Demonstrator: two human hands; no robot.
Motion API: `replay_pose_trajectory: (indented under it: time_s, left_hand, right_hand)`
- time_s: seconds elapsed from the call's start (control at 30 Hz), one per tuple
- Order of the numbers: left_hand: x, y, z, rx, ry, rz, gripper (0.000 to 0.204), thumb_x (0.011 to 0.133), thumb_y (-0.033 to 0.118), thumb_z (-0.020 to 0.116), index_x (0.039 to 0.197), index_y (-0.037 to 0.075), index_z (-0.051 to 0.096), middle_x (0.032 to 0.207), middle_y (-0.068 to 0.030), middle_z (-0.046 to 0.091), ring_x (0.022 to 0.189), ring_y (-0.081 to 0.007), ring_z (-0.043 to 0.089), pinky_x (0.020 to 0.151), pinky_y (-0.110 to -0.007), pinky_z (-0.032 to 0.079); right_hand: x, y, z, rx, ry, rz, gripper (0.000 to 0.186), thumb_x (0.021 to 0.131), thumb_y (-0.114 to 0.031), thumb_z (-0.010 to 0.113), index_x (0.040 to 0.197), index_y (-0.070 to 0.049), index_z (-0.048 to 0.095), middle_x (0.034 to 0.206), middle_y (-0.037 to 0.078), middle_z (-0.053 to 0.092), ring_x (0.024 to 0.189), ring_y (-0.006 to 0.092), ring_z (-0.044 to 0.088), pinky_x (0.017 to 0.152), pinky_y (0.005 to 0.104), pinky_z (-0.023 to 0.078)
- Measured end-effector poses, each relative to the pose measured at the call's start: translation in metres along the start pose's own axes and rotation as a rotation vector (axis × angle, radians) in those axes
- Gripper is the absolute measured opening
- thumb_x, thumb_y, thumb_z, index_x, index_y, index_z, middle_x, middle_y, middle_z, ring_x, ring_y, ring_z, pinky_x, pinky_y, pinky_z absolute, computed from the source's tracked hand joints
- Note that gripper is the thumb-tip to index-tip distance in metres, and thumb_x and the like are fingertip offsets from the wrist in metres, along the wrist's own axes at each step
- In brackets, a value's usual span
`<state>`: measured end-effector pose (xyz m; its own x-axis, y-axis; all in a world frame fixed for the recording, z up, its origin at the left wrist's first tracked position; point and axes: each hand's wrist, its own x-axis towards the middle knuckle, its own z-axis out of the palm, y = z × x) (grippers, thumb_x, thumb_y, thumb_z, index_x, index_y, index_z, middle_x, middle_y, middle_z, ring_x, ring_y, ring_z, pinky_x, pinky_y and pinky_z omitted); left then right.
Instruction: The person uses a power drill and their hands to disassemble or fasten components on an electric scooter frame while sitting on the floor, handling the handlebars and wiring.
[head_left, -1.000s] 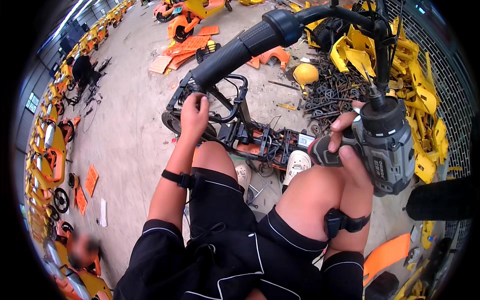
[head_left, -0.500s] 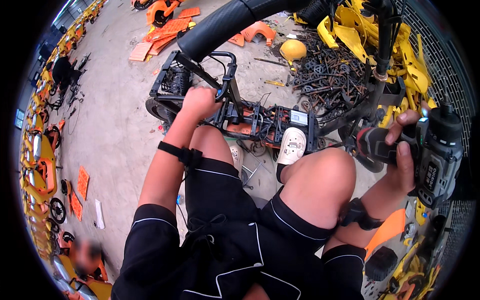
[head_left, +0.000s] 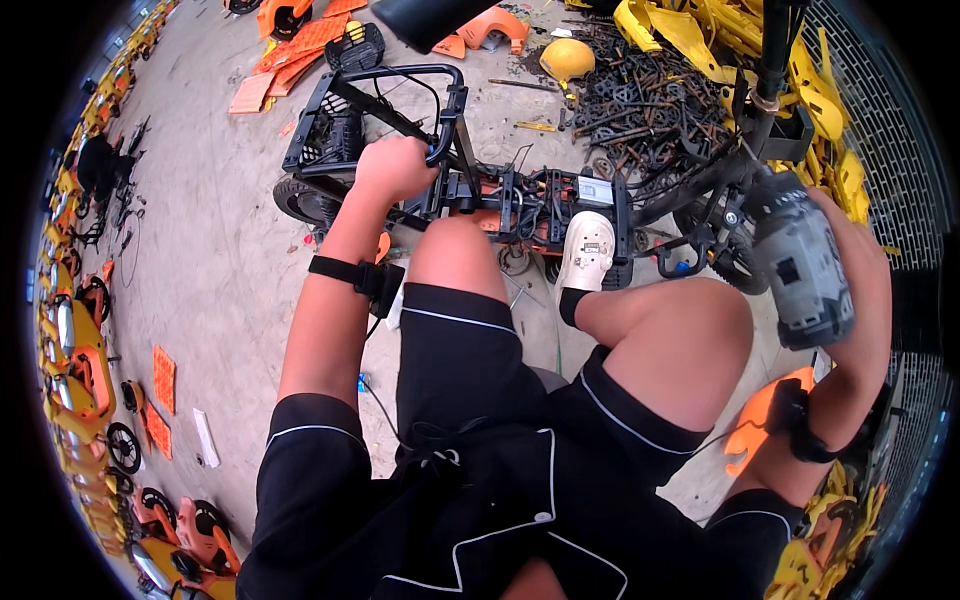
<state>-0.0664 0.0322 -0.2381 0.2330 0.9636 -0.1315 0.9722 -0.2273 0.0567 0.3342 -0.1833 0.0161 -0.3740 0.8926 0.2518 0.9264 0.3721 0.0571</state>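
Observation:
My left hand [head_left: 395, 166] is closed round a black bar of the stripped scooter's tubular frame [head_left: 452, 125], left of centre. My right hand [head_left: 845, 230], largely behind the grey and black cordless drill [head_left: 800, 275], holds it at the right. The drill's bit end points up-left toward the dark steering column [head_left: 762, 105]; I cannot tell whether they touch. Below, the exposed chassis [head_left: 510, 200] carries wiring and a silver box [head_left: 594, 191]. My right foot, in a white clog [head_left: 587, 250], is at its near edge, beside the knees.
Rusty metal parts [head_left: 640, 115], yellow panels [head_left: 830, 95] and a yellow helmet-shaped piece [head_left: 567, 58] lie behind the scooter. Orange sheets [head_left: 300, 55] are at back left. A row of scooters [head_left: 85, 370] lines the far left, near a dark-clothed person [head_left: 100, 165]. A brick wall borders the right.
My left hand has moved from loosely curled to gripping the frame. The drill has swung right and turned tip-up toward the column. The handlebar has mostly left the top of view.

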Motion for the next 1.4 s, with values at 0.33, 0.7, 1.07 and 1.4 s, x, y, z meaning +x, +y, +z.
replay_pose_trajectory:
  time_s: [0.33,0.7,1.07,1.4]
  left_hand:
    - [0.005,0.000,0.000,-0.027,-0.019,-0.042,0.038,0.085,0.040,0.069,0.101,0.007,0.078,0.105,-0.0189,0.076,0.099,-0.0358,0.073,0.089,-0.045,0.058]
    - [0.000,0.007,0.008,0.017,0.133,-0.004,0.032,0.082,0.036,0.067,0.090,0.008,0.077,0.091,-0.0208,0.075,0.088,-0.0395,0.073,0.081,-0.048,0.059]
    - [0.003,0.015,0.013,0.089,0.152,-0.077,0.033,0.083,0.038,0.067,0.095,0.009,0.078,0.090,-0.0198,0.075,0.090,-0.0392,0.072,0.081,-0.049,0.058]
    - [-0.010,-0.038,-0.023,-0.902,0.113,0.087,0.060,0.090,0.014,0.064,0.147,0.003,0.048,0.144,-0.0110,0.055,0.127,-0.0210,0.055,0.102,-0.035,0.046]
  right_hand:
    - [0.027,-0.035,0.010,-0.050,-0.009,-0.179,0.062,0.066,-0.002,0.076,0.126,-0.010,0.062,0.102,0.011,0.073,0.095,0.0359,0.067,0.082,0.0431,0.050]
    - [-0.100,-0.002,0.051,0.454,0.268,0.460,0.049,0.082,-0.003,0.078,0.129,0.000,0.063,0.112,0.011,0.073,0.099,0.0196,0.069,0.091,0.0333,0.053]
    - [-0.125,0.091,0.149,1.904,0.670,1.108,0.030,0.088,-0.007,0.064,0.116,0.002,0.062,0.104,0.010,0.072,0.073,0.0169,0.065,0.068,0.0328,0.059]
    - [-0.176,0.173,0.296,2.333,0.859,1.143,0.035,0.082,-0.012,0.060,0.115,-0.002,0.064,0.102,0.010,0.072,0.073,0.0205,0.064,0.070,0.0379,0.056]
